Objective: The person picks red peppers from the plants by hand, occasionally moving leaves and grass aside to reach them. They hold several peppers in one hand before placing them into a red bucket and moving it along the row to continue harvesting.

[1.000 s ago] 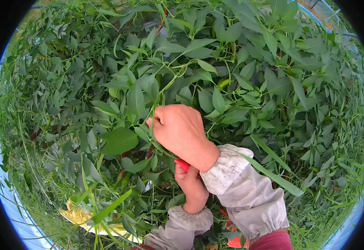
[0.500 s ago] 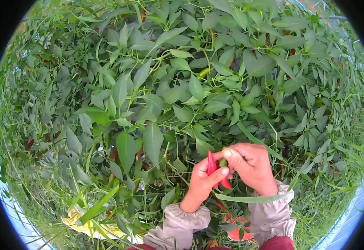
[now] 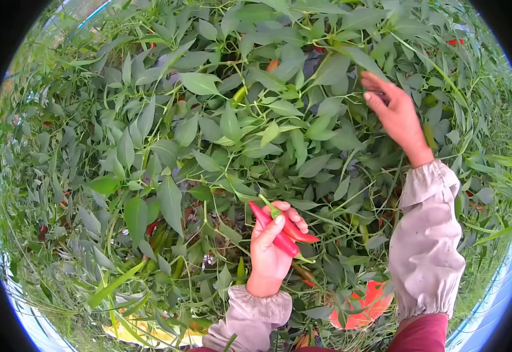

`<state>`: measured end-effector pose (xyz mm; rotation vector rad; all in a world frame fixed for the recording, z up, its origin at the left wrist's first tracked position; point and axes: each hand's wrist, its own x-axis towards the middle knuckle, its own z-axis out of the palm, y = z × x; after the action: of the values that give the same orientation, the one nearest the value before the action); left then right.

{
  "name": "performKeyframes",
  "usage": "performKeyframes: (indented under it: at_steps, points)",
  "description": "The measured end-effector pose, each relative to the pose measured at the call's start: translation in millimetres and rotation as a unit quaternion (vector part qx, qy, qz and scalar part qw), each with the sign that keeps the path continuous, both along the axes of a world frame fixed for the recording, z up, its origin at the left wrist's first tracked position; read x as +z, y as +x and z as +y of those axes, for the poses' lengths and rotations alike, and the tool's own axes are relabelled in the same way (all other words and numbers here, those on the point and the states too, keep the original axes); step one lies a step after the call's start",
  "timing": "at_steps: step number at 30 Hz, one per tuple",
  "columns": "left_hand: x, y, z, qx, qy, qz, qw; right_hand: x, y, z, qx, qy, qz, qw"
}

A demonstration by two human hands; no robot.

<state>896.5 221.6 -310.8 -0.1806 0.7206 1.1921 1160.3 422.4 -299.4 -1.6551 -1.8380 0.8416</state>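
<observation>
Two red chili peppers lie crossed in my left hand (image 3: 264,261), its fingers and thumb closed around them. One chili pepper (image 3: 280,239) slants down to the right, its green stem end past my palm. The other chili pepper (image 3: 300,234) has its green stem near my thumb and its tip pointing right. Farther up on the right, my right hand (image 3: 399,120) reaches among the leaves of the pepper plants (image 3: 326,135). Its thumb stands apart from the fingers and nothing shows in it; leaves lie close by its fingertips.
Dense foliage fills most of the view. A green chili pepper (image 3: 240,95) hangs among the leaves near the upper middle. Partly behind leaves at the bottom are a red object (image 3: 367,308) and a yellow sheet or bag (image 3: 144,333). Long grass blades (image 3: 115,286) rise at lower left.
My right hand has left the chili peppers at my left hand and moved up and right to the leaves. My left hand has shifted slightly left, still holding both. The view has shifted a little.
</observation>
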Motion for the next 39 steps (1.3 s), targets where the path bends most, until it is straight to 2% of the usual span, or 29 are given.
performKeyframes:
  at_steps: [1, 2, 3, 5, 12, 13, 14, 15, 16, 17, 19, 21, 25, 27, 29, 30, 31, 32, 34, 35, 39]
  points:
    - [-0.5, 2.9, -1.1, -0.006, -0.001, 0.001, 1.000, 2.1, 15.4, 10.9, -0.056, -0.015, 0.091, 0.994]
    - [-0.8, 5.8, -1.9, -0.004, -0.002, 0.003, 1.000, 18.0, 19.1, 19.4, -0.152, -0.041, 0.164, 0.974]
    - [-1.2, 8.7, -2.6, -0.003, -0.003, 0.005, 1.000, 26.8, 28.0, 25.0, -0.202, -0.044, 0.256, 0.944]
    - [-3.0, 14.8, -5.6, -0.015, -0.004, 0.013, 1.000, 31.7, 43.9, 31.9, -0.167, -0.088, 0.335, 0.923]
    - [-7.3, 37.4, -13.3, -0.049, -0.005, 0.015, 0.999, 4.2, 27.4, 11.7, -0.159, -0.012, 0.289, 0.944]
    - [-7.3, 41.0, -14.5, -0.055, -0.007, 0.016, 0.998, 2.8, 19.6, 5.2, -0.122, 0.010, 0.162, 0.979]
    - [-6.6, 44.7, -15.4, -0.062, -0.007, 0.020, 0.998, -6.2, 5.3, 3.4, -0.065, 0.013, 0.197, 0.978]
    - [-6.0, 48.3, -15.8, -0.069, -0.007, 0.024, 0.997, -18.6, -9.2, -2.4, -0.021, 0.056, 0.089, 0.994]
    - [-5.1, 51.7, -16.1, -0.075, -0.008, 0.027, 0.997, -15.3, -29.4, -14.3, 0.036, 0.047, -0.053, 0.997]
    - [-4.2, 55.1, -17.2, -0.084, -0.007, 0.028, 0.996, -31.6, -44.6, -23.9, 0.081, 0.000, -0.135, 0.988]
    - [-5.5, 58.5, -19.1, -0.093, -0.008, 0.034, 0.995, -49.1, -61.3, -38.6, 0.132, 0.087, -0.291, 0.944]
    - [-9.2, 60.1, -23.0, -0.102, -0.006, 0.035, 0.994, -57.5, -69.1, -39.1, 0.104, 0.042, -0.224, 0.968]
    - [-10.2, 61.6, -24.2, -0.111, -0.012, 0.043, 0.993, -55.4, -55.4, -35.9, 0.142, 0.043, -0.220, 0.964]
    - [-9.4, 61.4, -23.2, -0.110, -0.014, 0.043, 0.993, -57.1, -51.9, -36.1, 0.118, 0.034, -0.149, 0.981]
    - [-9.5, 60.0, -21.4, -0.105, -0.013, 0.042, 0.993, -47.1, -44.9, -29.9, 0.103, 0.046, -0.129, 0.985]
    - [-10.2, 59.3, -21.1, -0.104, -0.019, 0.040, 0.994, -32.6, -39.6, -23.8, 0.069, -0.048, -0.013, 0.996]
    - [-10.6, 58.6, -21.1, -0.103, -0.026, 0.038, 0.994, -25.7, -34.7, -20.1, 0.034, -0.143, 0.104, 0.984]
    - [-10.8, 58.4, -21.1, -0.100, -0.027, 0.037, 0.994, -35.9, -26.2, -16.0, -0.022, -0.140, 0.168, 0.976]
    - [-11.9, 56.7, -20.2, -0.098, -0.039, 0.037, 0.994, -59.1, -5.4, -0.8, -0.159, -0.148, 0.410, 0.886]
    - [-12.5, 55.2, -19.7, -0.092, -0.040, 0.038, 0.994, -68.6, 6.1, 6.2, -0.226, -0.152, 0.509, 0.816]
    - [-14.6, 54.5, -19.4, -0.092, -0.046, 0.038, 0.994, -89.9, 26.9, 23.1, -0.278, -0.095, 0.435, 0.851]
